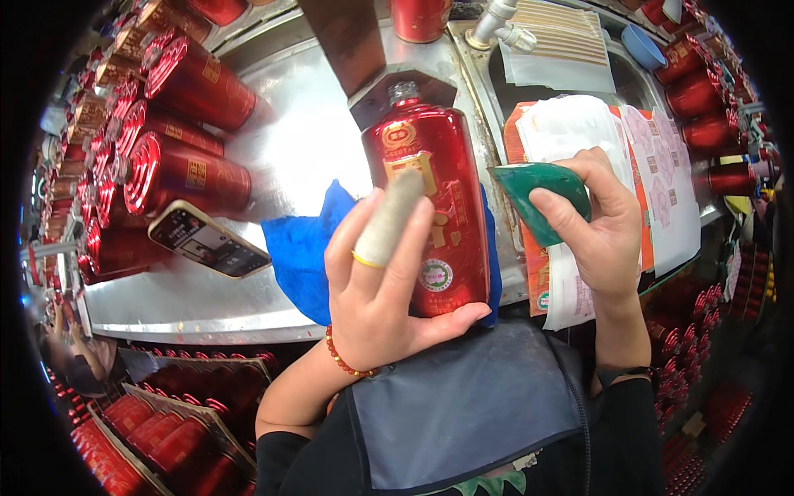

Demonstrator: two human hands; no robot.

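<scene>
Pinching green scraper (pixel 542 194) betw. thumb & fingers of R hand (pixel 610 236); spreading L hand (pixel 376 285), fingers apart, over red bottle (pixel 463 198), lying on blue cloth (pixel 302 256) atop metal bench (pixel 194 302); not showing if touching. Prob. best bracing base, keeping edge flat, pressing lightly.

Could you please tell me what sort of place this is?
Probably a bottle-handling workshop or small factory: many red bottles crowd the left of a metal workbench, and a stack of printed sheets lies at the right.
</scene>
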